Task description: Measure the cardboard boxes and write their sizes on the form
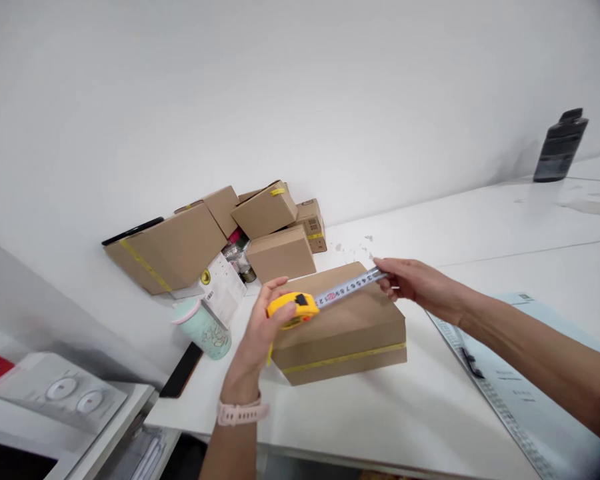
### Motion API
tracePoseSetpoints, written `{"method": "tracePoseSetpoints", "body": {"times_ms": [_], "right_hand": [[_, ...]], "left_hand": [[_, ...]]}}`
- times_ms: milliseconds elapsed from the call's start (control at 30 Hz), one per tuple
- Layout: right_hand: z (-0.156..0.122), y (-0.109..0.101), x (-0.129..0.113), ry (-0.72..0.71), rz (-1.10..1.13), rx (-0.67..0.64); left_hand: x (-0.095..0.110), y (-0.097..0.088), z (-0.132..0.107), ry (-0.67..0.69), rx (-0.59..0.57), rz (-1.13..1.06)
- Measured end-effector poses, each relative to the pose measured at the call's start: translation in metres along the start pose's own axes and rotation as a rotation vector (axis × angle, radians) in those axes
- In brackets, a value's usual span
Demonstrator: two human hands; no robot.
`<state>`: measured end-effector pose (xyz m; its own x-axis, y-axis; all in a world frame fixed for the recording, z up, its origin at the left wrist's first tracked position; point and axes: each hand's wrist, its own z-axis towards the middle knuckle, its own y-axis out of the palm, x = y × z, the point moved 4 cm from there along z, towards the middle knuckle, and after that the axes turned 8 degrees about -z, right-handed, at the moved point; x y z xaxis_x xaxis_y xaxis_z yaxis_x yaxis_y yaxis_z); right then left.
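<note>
My left hand (260,327), with a pink watch band on its wrist, is closed around the yellow case of a tape measure (293,310). The silver blade (350,287) is drawn out to the right, its numbers facing up. Its free end is pinched by my right hand (405,280); the very tip is hidden under the fingers. Below the blade lies a closed cardboard box (340,333) with a yellow strip along its front side. The blade passes over the box top; I cannot tell whether it touches.
Several cardboard boxes (280,257) are stacked against the wall. A mint tumbler (203,330) stands at left beside a dark flat object (181,372). At right lies a light-blue sheet on a clipboard (520,373). A dark bottle (560,147) stands far right on the white table (380,413).
</note>
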<state>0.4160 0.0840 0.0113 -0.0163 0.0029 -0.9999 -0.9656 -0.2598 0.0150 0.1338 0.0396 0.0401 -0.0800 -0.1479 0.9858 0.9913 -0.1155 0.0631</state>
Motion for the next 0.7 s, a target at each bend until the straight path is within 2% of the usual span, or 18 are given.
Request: {"method": "tracePoseSetpoints", "body": {"times_ms": [133, 233, 367, 533, 700], "right_hand": [[0.026, -0.029, 0.025, 0.025, -0.123, 0.106], [0.036, -0.032, 0.050, 0.068, -0.250, 0.127], [0.040, -0.025, 0.066, 0.098, -0.388, 0.158], [0.035, -0.022, 0.068, 0.132, -0.531, 0.185], [0.034, -0.016, 0.072, 0.173, -0.523, 0.155]], "left_hand": [[0.003, -0.061, 0.010, -0.033, 0.113, 0.067], [-0.005, -0.091, 0.015, -0.070, 0.154, 0.099], [-0.017, -0.109, 0.019, -0.116, 0.140, 0.120], [-0.027, -0.121, 0.029, -0.124, 0.107, 0.113], [-0.040, -0.134, 0.042, -0.172, 0.088, 0.108]]}}
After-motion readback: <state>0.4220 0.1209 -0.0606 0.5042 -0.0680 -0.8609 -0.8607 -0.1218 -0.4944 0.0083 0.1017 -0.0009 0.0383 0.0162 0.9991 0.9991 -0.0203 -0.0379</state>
